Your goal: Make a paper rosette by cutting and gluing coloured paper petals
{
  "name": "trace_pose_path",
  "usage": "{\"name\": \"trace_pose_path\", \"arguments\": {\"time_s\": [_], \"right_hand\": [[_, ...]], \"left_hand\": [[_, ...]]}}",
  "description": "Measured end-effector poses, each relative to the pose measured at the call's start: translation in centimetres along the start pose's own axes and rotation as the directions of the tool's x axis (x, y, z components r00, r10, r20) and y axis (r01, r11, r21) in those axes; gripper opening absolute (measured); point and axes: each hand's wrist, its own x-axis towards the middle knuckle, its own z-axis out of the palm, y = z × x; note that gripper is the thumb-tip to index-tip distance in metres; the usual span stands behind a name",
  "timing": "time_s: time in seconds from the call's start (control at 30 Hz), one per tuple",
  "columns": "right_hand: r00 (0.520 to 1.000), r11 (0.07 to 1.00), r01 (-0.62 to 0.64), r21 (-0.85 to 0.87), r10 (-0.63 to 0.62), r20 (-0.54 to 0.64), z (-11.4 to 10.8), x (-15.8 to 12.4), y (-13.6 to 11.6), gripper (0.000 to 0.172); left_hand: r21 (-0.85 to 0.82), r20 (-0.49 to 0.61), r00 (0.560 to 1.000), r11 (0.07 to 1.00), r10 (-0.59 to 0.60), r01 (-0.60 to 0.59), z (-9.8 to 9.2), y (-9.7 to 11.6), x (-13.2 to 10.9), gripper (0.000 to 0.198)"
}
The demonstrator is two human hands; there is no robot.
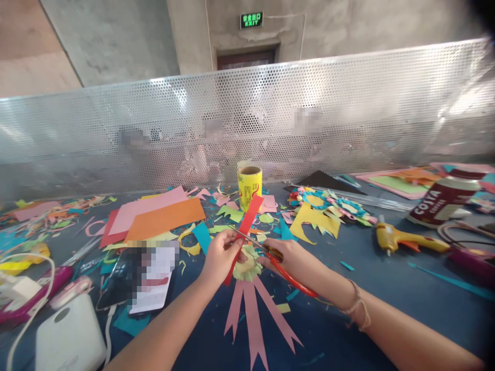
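Note:
My left hand [220,255] pinches a long red paper strip [249,212] that rises up and to the right. My right hand [292,255] grips red-handled scissors [288,274], whose blades [247,238] cross the strip just above my left fingers. Under both hands, flat on the blue table [348,309], lies a pale green paper rosette [247,265] with pink ribbon tails [253,314].
A yellow tape roll [249,186] stands behind the strip. Orange and pink sheets [162,216] and paper scraps lie to the left, beside a phone [149,278] and a white charger [69,335]. A yellow glue gun [402,238], a coffee can [441,198] and a perforated metal screen [247,123] are right and behind.

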Motion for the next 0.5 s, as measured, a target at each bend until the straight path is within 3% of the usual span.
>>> {"name": "trace_pose_path", "arguments": {"time_s": [0.17, 0.3, 0.5], "right_hand": [[0.999, 0.997, 0.008, -0.071, -0.010, -0.035, -0.5, -0.1, 0.0, 0.030], [0.996, 0.993, -0.029, -0.117, 0.019, -0.083, -1.4, -0.1, 0.3, 0.031], [0.961, 0.851, -0.273, -0.448, 0.222, -0.163, -2.2, 0.6, 3.4, 0.020]], "left_hand": [[-0.005, 0.002, 1.000, 1.000, 0.012, -0.012, -0.1, -0.4, 0.0, 0.019], [-0.034, -0.081, 0.997, 0.999, 0.006, -0.009, -0.7, -0.6, 0.5, 0.021], [-0.235, -0.291, 0.955, 0.972, -0.059, -0.012, -1.7, -0.7, 1.7, 0.017]]}}
